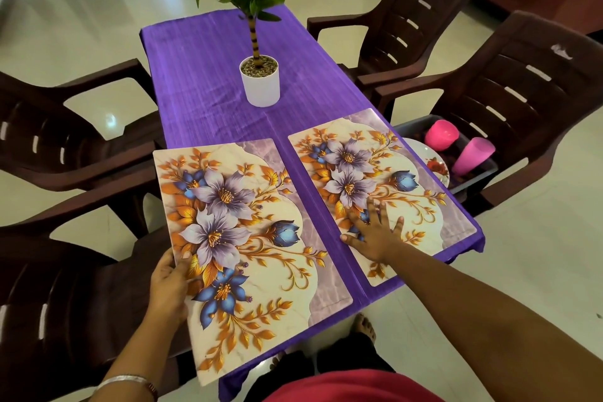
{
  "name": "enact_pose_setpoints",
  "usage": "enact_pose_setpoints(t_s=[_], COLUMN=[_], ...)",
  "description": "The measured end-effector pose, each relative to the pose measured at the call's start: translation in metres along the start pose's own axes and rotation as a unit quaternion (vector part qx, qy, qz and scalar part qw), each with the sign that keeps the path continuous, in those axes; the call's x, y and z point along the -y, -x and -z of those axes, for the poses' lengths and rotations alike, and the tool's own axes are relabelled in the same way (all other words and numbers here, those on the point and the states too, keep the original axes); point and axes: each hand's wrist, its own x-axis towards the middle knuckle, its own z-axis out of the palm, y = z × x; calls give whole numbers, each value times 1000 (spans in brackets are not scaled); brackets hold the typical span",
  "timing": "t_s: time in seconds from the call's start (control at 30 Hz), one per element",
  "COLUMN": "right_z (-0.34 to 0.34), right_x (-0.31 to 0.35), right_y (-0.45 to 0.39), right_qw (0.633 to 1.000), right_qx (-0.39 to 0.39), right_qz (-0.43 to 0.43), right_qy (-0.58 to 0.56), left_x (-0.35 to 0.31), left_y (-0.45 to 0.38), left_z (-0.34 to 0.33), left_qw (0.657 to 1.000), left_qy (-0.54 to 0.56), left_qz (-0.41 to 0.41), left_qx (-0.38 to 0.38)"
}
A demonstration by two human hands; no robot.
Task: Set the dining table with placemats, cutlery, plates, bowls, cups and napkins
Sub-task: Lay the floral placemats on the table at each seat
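Observation:
Two floral placemats are over the purple-clothed table. The right placemat lies flat near the table's right edge, and my right hand rests on its near part, palm down with fingers spread. The left placemat is tilted, its near end sticking out past the table's front edge. My left hand grips its left edge, thumb on top. On the right chair, a grey tub holds two pink cups and a flowered plate.
A potted plant in a white pot stands at the table's middle. Brown plastic chairs flank both long sides, two on each. My feet show on the pale tiled floor at the table's near end.

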Motion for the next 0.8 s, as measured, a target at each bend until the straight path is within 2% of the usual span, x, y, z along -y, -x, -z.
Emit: enact_pose_setpoints(t_s=[0.1,0.13,0.2,0.23,0.27,0.33,0.4,0.43,0.53,0.67,0.8], right_z=[4,7,16,23,31,49,62,68,75,87,97], right_x=[3,7,26,39,54,81,102,108,118,131,145], right_y=[1,1,2,3,2,1,0,-2,-8,-4,0], right_qw=[1000,999,988,975,959,918,899,893,836,758,749], right_qx=[-4,-28,-131,-175,-183,-133,-65,-54,-104,-158,-192], right_qz=[-9,-14,-14,1,29,87,94,85,42,39,70], right_qy=[-13,-27,-85,-139,-215,-363,-424,-439,-537,-632,-630], left_x=[-1,-1,-4,-7,-9,-15,-21,-25,-30,-35,-37], left_y=[-1,-2,-2,-2,-2,-2,-1,-1,-1,-2,1], left_z=[0,0,1,0,0,-2,-2,-1,4,10,12], left_qw=[1000,1000,1000,1000,999,998,997,997,996,993,989], left_qy=[2,3,4,6,9,19,33,41,63,102,130], left_qz=[-5,-9,-20,-24,-29,-40,-52,-56,-60,-62,-58], left_qx=[4,8,17,19,25,33,38,38,31,25,37])
